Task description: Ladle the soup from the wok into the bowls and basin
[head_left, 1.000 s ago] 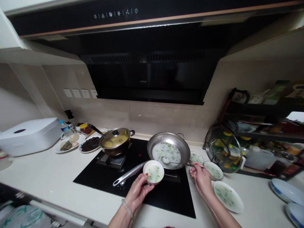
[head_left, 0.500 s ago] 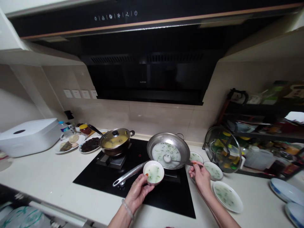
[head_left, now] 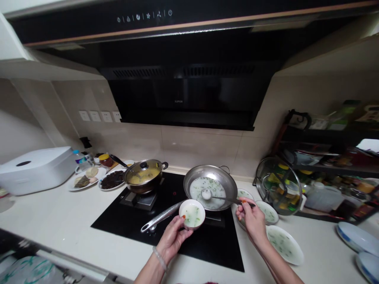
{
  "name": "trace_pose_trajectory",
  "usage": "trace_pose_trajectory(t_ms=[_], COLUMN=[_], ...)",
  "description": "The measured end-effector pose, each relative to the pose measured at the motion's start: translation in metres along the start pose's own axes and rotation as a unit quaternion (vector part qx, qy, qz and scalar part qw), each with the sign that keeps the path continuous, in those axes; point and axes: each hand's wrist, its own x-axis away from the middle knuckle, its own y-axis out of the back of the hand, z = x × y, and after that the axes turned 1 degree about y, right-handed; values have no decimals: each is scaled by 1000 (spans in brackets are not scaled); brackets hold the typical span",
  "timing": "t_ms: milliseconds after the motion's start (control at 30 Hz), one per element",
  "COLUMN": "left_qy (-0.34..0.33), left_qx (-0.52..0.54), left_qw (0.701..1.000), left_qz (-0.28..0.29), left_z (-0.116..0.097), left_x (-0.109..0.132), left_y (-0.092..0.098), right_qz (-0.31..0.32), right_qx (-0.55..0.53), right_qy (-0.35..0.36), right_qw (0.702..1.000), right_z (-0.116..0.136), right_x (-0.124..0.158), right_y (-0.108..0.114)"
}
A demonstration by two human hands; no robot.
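Observation:
My left hand grips a small white bowl of pale soup with green bits, held over the front of the black hob. Closed around the dark handle of a ladle is my right hand. The ladle's round bowl rests in the soup of a steel wok, whose long handle points to the front left. Filled bowls stand right of the wok: one small bowl and a wider one show best. Others there are partly hidden behind my right hand.
A lidded pan of yellowish food sits on the left burner. Plates of food and a white box are farther left. A glass lid leans against the crowded rack. Blue-edged dishes lie at the right.
The ladle's bowl has shifted slightly left and up within the wok, and my right hand has moved a little right. My left hand and its bowl are nearly unchanged.

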Motion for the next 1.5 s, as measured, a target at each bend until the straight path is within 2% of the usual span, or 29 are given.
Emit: trace_pose_trajectory(t_ms=[200,400,633,733,867,1033,1200,1367,1500], left_qy=[3,1,2,2,2,1,2,2,2], left_qx=[-1,5,10,11,10,10,10,8,12], left_qw=[1000,1000,1000,1000,1000,1000,1000,1000,1000], left_qz=[-1,7,4,1,0,0,1,2,-2], left_z=[-1,-1,-2,-2,-2,-3,-3,-1,-1], left_x=[0,-3,-3,-2,-3,-3,-2,-3,-3], left_y=[-1,-1,-1,-2,-1,-2,-2,0,0], right_qz=[41,115,209,229,207,120,54,61,81], right_qx=[18,62,156,176,157,98,98,190,225], right_qy=[9,31,160,203,165,80,50,55,62], right_qw=[999,991,952,936,952,985,992,978,969], right_z=[24,33,33,31,27,24,8,-28,-43], right_x=[15,33,52,54,52,41,16,0,-1], right_y=[-1,6,10,13,14,12,13,21,20])
